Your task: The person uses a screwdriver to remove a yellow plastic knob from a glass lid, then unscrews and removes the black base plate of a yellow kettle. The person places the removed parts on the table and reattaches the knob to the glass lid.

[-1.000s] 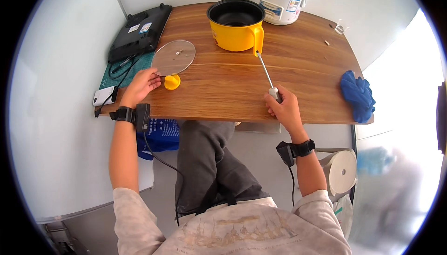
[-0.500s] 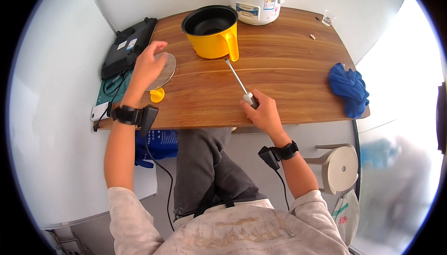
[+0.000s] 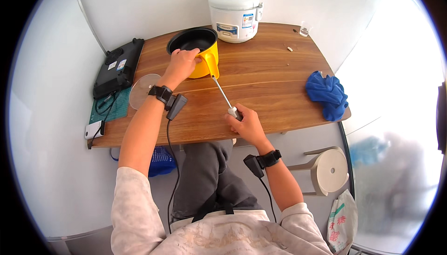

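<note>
A yellow pot (image 3: 200,71) with a black inside stands at the back of the table, its handle (image 3: 212,65) pointing toward me. My left hand (image 3: 183,64) is closed over the pot's near rim, fingers over the edge and thumb near the handle. In my right hand (image 3: 249,125) is a screwdriver (image 3: 222,92) with a metal shaft and a grey-and-dark grip. Its tip is at the lower end of the pot handle; whether they touch, I cannot tell. A round clear lid (image 3: 139,94) lies left of the pot, partly behind my left wrist.
A white rice cooker (image 3: 235,17) stands behind the pot. At the left are a black appliance (image 3: 118,69), a green mat (image 3: 119,104) and a white device (image 3: 94,130). On the right lie a blue cloth (image 3: 327,94) and a small clear cup (image 3: 305,29). A stool (image 3: 331,171) stands below.
My left hand has moved right from above the lid onto the pot's rim. The screwdriver tip stays by the handle. The yellow knob beside the lid is now out of sight. The view has shifted.
</note>
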Action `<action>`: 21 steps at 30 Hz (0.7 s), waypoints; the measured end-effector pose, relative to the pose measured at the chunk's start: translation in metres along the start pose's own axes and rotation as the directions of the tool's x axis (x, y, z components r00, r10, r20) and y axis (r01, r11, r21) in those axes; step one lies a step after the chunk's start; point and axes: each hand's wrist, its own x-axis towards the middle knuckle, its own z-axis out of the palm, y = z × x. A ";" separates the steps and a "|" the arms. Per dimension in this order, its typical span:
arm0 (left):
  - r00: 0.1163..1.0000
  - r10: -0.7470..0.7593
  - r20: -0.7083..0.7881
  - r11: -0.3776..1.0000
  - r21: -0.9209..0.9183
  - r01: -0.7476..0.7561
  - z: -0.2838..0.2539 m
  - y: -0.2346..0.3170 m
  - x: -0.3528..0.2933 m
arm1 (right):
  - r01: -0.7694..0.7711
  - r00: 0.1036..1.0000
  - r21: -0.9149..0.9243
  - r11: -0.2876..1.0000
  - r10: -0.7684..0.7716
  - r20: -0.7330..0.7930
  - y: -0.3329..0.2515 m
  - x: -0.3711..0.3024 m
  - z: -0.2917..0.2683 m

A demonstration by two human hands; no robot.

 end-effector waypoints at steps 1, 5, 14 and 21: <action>1.000 -0.028 -0.005 0.998 -0.048 0.028 -0.012 0.003 -0.002 | -0.014 1.000 0.047 0.999 0.014 0.009 0.001 0.000 0.000; 0.966 -0.133 -0.223 0.937 -0.347 0.049 -0.040 0.012 -0.021 | -0.045 0.998 0.233 0.971 0.054 -0.030 0.005 0.000 -0.005; 0.877 -0.352 0.326 -0.235 -0.938 0.254 -0.077 0.029 -0.124 | 0.077 0.972 0.457 0.886 0.035 -0.231 0.014 0.008 0.000; 0.835 -0.249 0.491 -0.686 -0.698 0.206 -0.031 0.040 -0.170 | 0.099 0.957 0.577 0.810 0.081 -0.278 0.015 0.009 0.002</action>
